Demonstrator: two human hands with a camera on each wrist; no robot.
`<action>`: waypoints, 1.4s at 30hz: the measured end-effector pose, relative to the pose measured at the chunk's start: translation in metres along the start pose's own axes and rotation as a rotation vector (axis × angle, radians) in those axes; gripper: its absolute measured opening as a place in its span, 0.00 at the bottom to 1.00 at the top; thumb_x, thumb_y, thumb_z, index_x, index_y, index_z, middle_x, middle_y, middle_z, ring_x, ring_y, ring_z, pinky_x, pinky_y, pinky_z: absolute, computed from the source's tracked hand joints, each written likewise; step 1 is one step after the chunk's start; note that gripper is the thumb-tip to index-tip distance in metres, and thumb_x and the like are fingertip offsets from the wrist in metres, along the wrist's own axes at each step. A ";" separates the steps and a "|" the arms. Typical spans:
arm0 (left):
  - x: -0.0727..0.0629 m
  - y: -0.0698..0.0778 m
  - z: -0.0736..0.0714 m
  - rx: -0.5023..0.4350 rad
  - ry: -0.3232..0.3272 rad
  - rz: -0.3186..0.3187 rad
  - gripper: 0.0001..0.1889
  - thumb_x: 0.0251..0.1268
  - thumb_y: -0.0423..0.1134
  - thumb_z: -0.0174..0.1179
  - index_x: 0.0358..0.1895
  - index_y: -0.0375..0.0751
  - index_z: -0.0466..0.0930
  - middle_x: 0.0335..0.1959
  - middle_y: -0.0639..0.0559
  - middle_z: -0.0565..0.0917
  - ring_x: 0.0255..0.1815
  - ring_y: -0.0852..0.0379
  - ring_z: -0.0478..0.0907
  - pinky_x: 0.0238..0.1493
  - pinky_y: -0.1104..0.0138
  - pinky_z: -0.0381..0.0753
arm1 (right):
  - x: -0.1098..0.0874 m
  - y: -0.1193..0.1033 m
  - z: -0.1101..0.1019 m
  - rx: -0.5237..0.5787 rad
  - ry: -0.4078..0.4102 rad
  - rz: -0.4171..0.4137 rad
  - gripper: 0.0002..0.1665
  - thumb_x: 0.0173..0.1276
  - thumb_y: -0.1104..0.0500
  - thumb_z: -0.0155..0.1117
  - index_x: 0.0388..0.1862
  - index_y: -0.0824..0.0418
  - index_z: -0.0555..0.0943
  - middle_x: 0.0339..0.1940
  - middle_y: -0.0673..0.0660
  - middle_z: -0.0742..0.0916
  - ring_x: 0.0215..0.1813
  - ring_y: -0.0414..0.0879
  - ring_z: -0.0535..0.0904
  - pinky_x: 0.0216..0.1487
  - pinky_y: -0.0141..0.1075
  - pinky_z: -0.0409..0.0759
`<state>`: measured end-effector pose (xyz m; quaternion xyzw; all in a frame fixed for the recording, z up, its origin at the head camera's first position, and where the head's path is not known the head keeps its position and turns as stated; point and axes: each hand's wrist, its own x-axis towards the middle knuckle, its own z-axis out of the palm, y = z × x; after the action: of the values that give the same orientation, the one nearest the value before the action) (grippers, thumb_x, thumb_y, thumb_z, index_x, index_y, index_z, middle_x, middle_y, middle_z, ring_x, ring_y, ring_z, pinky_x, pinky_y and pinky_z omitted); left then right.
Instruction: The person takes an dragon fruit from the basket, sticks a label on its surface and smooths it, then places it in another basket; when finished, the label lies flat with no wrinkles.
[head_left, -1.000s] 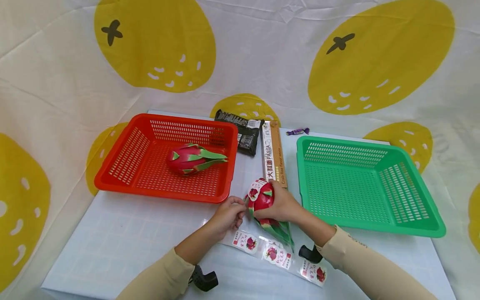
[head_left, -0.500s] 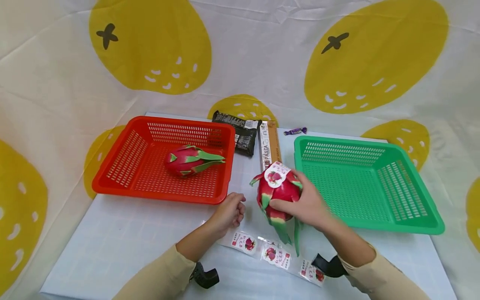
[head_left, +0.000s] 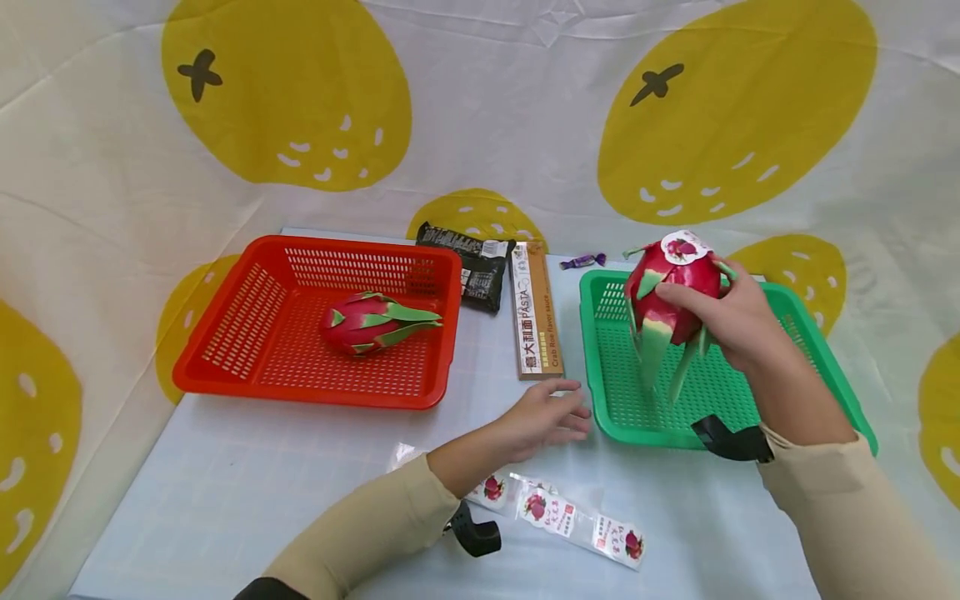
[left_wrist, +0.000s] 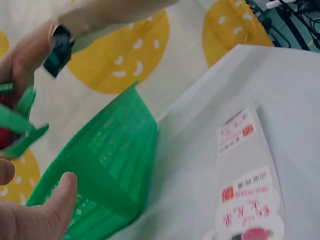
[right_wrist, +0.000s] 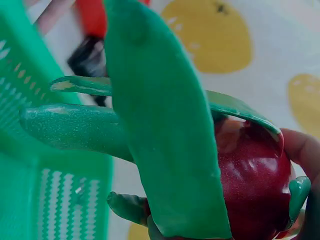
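Note:
My right hand (head_left: pixel 738 312) grips a red dragon fruit (head_left: pixel 675 287) with green leaves and a white round sticker on its top. It holds the fruit above the green basket (head_left: pixel 600 408), leaves pointing down. In the right wrist view, the fruit's long green leaf (right_wrist: pixel 165 120) covers much of the picture. My left hand (head_left: pixel 536 421) holds nothing; its fingers are loosely spread near the green basket's left edge. A strip of dragon fruit stickers (head_left: pixel 581 521) lies on the table below it, one end hidden under the left forearm.
On the left stands a red basket (head_left: pixel 300 393) with another dragon fruit (head_left: pixel 375 322) lying inside. Between the baskets are a pasta box (head_left: pixel 536 312) and a black package (head_left: pixel 480 271). A purple wrapped candy (head_left: pixel 582 261) lies at the table's back edge.
The right hand has carried the dragon fruit up and right, from the table's middle to above the green basket. The left hand has moved right and its fingers have opened out.

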<state>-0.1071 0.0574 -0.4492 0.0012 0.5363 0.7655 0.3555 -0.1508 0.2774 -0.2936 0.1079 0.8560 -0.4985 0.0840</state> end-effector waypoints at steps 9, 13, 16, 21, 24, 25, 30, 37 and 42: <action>0.009 -0.004 0.026 -0.036 0.040 0.002 0.17 0.62 0.26 0.56 0.53 0.37 0.64 0.35 0.44 0.80 0.26 0.56 0.82 0.38 0.65 0.84 | 0.046 0.038 0.005 -0.273 -0.157 0.170 0.70 0.52 0.30 0.64 0.72 0.72 0.40 0.65 0.73 0.62 0.61 0.64 0.65 0.39 0.43 0.83; 0.009 -0.003 0.026 -0.028 0.042 0.008 0.17 0.63 0.26 0.56 0.53 0.38 0.64 0.34 0.45 0.81 0.25 0.57 0.82 0.38 0.65 0.84 | 0.059 0.048 0.015 -0.458 -0.202 0.192 0.65 0.49 0.28 0.65 0.63 0.75 0.50 0.55 0.71 0.69 0.44 0.56 0.75 0.33 0.42 0.83; 0.008 -0.003 0.025 -0.022 0.038 0.009 0.17 0.63 0.27 0.56 0.53 0.38 0.64 0.34 0.46 0.81 0.26 0.57 0.82 0.39 0.64 0.84 | 0.066 0.052 0.024 -0.516 -0.220 0.205 0.61 0.47 0.29 0.67 0.57 0.74 0.55 0.48 0.68 0.72 0.33 0.52 0.77 0.30 0.41 0.82; 0.008 -0.003 0.024 -0.028 0.035 0.006 0.17 0.63 0.27 0.56 0.53 0.39 0.65 0.33 0.47 0.80 0.27 0.57 0.82 0.40 0.63 0.84 | 0.074 0.056 0.036 -0.538 -0.245 0.216 0.59 0.48 0.33 0.69 0.57 0.74 0.53 0.49 0.69 0.70 0.36 0.54 0.77 0.29 0.41 0.82; 0.008 -0.003 0.024 -0.029 0.034 0.004 0.17 0.64 0.27 0.56 0.53 0.39 0.65 0.32 0.47 0.80 0.26 0.57 0.82 0.40 0.62 0.84 | 0.077 0.059 0.040 -0.547 -0.245 0.224 0.59 0.49 0.34 0.69 0.58 0.75 0.50 0.50 0.70 0.69 0.39 0.57 0.76 0.28 0.41 0.83; 0.008 -0.003 0.025 -0.029 0.034 0.003 0.17 0.64 0.27 0.56 0.53 0.39 0.65 0.32 0.47 0.80 0.26 0.57 0.82 0.40 0.62 0.84 | 0.078 0.060 0.041 -0.549 -0.243 0.228 0.60 0.49 0.34 0.69 0.59 0.75 0.50 0.50 0.71 0.69 0.40 0.57 0.76 0.28 0.41 0.83; 0.009 -0.003 0.024 -0.027 0.029 -0.001 0.17 0.63 0.27 0.56 0.53 0.39 0.65 0.33 0.46 0.81 0.25 0.57 0.82 0.39 0.62 0.84 | 0.083 0.064 0.044 -0.555 -0.225 0.257 0.65 0.47 0.32 0.69 0.61 0.76 0.47 0.50 0.72 0.68 0.42 0.60 0.76 0.29 0.43 0.83; 0.009 -0.002 0.023 -0.020 0.024 -0.001 0.17 0.64 0.28 0.56 0.53 0.40 0.64 0.32 0.47 0.80 0.25 0.58 0.82 0.39 0.63 0.84 | 0.082 0.062 0.043 -0.587 -0.229 0.243 0.65 0.47 0.31 0.69 0.60 0.76 0.49 0.50 0.72 0.70 0.43 0.61 0.75 0.30 0.45 0.84; 0.010 -0.004 0.023 -0.024 0.023 -0.011 0.17 0.64 0.28 0.57 0.52 0.40 0.64 0.32 0.48 0.81 0.25 0.58 0.82 0.39 0.63 0.84 | 0.079 0.061 0.038 -0.550 -0.271 0.262 0.68 0.48 0.28 0.66 0.62 0.77 0.44 0.54 0.72 0.65 0.51 0.63 0.70 0.36 0.50 0.83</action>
<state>-0.1035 0.0822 -0.4464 -0.0147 0.5311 0.7699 0.3535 -0.2089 0.2820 -0.3831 0.1232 0.9184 -0.2435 0.2864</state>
